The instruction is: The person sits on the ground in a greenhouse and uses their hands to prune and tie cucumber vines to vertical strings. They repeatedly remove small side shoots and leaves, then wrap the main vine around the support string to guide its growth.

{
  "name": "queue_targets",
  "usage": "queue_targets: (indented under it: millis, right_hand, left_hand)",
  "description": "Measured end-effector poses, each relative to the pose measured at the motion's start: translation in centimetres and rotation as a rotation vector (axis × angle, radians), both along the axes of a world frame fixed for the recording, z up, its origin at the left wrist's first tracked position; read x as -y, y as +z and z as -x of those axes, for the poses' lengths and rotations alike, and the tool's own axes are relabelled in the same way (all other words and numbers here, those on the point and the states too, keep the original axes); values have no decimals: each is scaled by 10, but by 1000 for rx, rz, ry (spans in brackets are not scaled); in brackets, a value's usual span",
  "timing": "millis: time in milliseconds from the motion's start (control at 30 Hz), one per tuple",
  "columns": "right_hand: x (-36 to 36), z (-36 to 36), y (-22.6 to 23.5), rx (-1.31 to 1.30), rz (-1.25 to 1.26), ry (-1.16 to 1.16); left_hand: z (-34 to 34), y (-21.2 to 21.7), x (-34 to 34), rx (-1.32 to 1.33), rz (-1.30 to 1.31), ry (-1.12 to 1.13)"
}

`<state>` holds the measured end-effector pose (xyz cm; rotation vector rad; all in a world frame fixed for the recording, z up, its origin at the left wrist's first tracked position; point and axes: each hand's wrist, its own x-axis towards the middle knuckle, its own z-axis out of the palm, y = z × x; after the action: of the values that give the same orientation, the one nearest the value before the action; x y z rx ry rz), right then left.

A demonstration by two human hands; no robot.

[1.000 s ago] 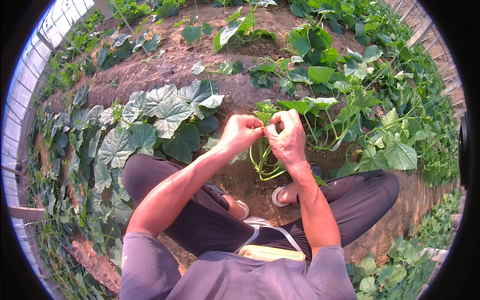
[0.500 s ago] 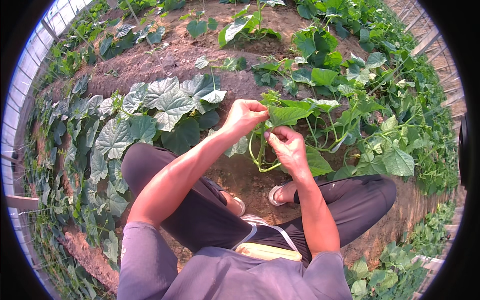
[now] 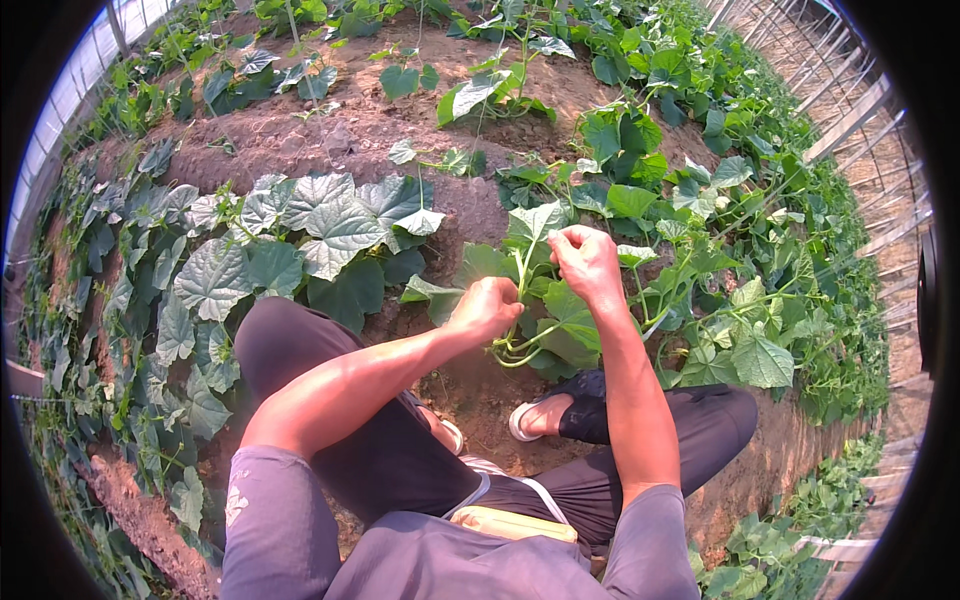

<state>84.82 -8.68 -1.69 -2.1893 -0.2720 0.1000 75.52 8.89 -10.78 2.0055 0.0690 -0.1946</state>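
Note:
A young green vine plant [image 3: 536, 330] with pale curved stems grows out of the soil right in front of me. My left hand [image 3: 487, 306] is closed around its stems low down, near the ground. My right hand [image 3: 588, 262] is higher, its fingers pinched on the upper part of the stem beside a broad leaf [image 3: 537, 222]. I am squatting, dark trousers over both knees, one white-soled shoe [image 3: 545, 413] showing beneath the plant.
Broad-leaved vines [image 3: 300, 235] spread over the raised soil bed [image 3: 330, 130] to my left and ahead. More leafy plants [image 3: 740, 300] crowd the right side. A dirt bank drops at lower right. Greenhouse framing [image 3: 850, 110] runs along the upper right.
My left hand has dropped from the top of the plant to its lower stems. My right hand has risen to the upper stem. The view has shifted slightly.

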Motion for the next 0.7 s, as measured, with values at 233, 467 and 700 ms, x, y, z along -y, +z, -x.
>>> queue_targets:
  millis: [233,467,700]
  right_hand:
    - [-127,-89,125,-110,-914,415]
    - [-107,-30,95,-391,-1439,883]
    - [33,62,-36,-774,-1014,295]
  left_hand:
    - [-17,-11,-4,-54,61,18]
    - [-33,-13,-17,-180,332,2]
    - [-39,-18,-7,-130,498,75]
